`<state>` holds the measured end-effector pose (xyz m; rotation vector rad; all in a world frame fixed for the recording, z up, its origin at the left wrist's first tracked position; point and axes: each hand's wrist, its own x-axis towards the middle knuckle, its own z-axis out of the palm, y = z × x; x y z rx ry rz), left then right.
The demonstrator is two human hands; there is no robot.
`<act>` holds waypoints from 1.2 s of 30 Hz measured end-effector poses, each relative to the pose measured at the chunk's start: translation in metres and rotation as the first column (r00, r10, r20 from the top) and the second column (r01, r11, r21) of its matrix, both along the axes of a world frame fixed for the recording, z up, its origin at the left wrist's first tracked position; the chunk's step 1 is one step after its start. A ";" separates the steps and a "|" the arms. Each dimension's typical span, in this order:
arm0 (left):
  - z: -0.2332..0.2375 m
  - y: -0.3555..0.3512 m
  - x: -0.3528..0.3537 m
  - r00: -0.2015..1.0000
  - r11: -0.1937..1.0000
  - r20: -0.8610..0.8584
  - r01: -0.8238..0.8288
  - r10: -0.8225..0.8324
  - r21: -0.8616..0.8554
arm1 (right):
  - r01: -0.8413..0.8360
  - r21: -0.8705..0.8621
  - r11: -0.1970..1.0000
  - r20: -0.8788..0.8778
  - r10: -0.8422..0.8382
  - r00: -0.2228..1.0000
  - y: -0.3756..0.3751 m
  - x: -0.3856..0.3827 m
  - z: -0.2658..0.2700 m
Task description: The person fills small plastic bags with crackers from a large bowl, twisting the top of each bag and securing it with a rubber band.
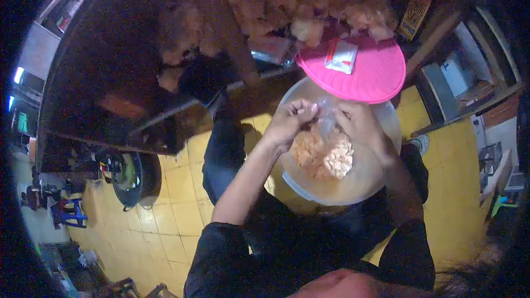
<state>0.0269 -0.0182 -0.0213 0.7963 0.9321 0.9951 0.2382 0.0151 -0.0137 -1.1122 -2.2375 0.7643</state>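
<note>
My left hand (295,120) and my right hand (358,123) are close together, each with its fingers pinched on a small clear plastic bag (328,123). The bag hangs over a large round whitish tub (298,185) between my legs. Inside the tub lies a heap of orange-brown chip-like pieces (310,154), with a paler, brightly lit pile (338,159) on its right. Just beyond my hands, a pink ribbed lid (375,74) overlaps the tub's far rim. A white and red packet (342,56) rests on that lid. What the bag holds cannot be made out.
A dark wooden table (105,72) stands ahead, with many blurred light-brown pieces (265,0) on it. Near its right end is a yellowish printed packet (414,15). A large dark pot (144,179) sits on the yellow tiled floor (176,187) at left, with a blue stool (73,213) beyond.
</note>
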 end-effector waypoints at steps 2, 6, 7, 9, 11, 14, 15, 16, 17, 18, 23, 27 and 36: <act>0.003 -0.004 -0.001 0.985 0.998 0.165 -0.050 0.057 -0.048 | 0.006 -0.027 1.000 0.079 -0.004 0.997 0.001 -0.001 -0.004; -0.013 -0.011 -0.011 0.959 0.992 0.265 -0.083 0.105 -0.095 | -0.103 -0.008 0.995 0.297 0.100 0.950 0.010 -0.006 -0.041; -0.011 -0.015 -0.014 0.979 0.978 -0.140 -0.123 0.147 0.168 | -0.305 0.086 0.949 0.413 0.244 0.877 0.013 -0.006 -0.049; -0.006 -0.021 -0.022 0.828 0.912 -0.482 -0.079 0.285 0.404 | -0.524 0.134 0.841 0.549 0.377 0.746 0.018 -0.018 -0.067; 0.003 -0.024 -0.030 0.453 0.736 -0.716 0.171 0.532 0.655 | -0.443 0.490 0.751 -0.005 0.511 0.859 0.019 -0.039 -0.103; 0.018 -0.023 -0.050 0.509 0.706 -0.649 0.108 0.565 0.700 | -0.499 -0.435 0.749 0.456 0.662 0.595 0.062 -0.051 -0.176; 0.017 -0.021 -0.057 0.575 0.690 -0.602 0.087 0.554 0.718 | -0.437 -0.438 0.786 0.579 0.618 0.532 0.059 -0.060 -0.184; 0.012 -0.021 -0.060 0.644 0.713 -0.573 0.061 0.507 0.699 | -0.401 -0.440 0.803 0.637 0.594 0.491 0.057 -0.065 -0.200; 0.008 -0.021 -0.061 0.639 0.712 -0.577 0.064 0.509 0.699 | -0.369 -0.441 0.818 0.678 0.573 0.461 0.053 -0.069 -0.215; 0.004 -0.020 -0.061 0.651 0.685 -0.542 0.045 0.532 0.727 | -0.336 -0.439 0.833 0.715 0.550 0.432 0.047 -0.069 -0.236; 0.002 -0.019 -0.065 0.571 0.761 -0.611 -0.036 0.548 0.648 | -0.304 -0.477 0.825 0.756 0.561 0.338 0.023 -0.081 -0.266; 0.008 -0.020 -0.066 0.650 0.767 -0.555 -0.069 0.519 0.637 | -0.393 -0.515 0.762 0.714 0.635 0.295 -0.003 -0.073 -0.254; 0.006 -0.013 -0.039 0.628 0.723 -0.579 0.036 0.520 0.689 | -0.435 -0.607 0.665 0.609 0.741 0.282 -0.021 -0.047 -0.165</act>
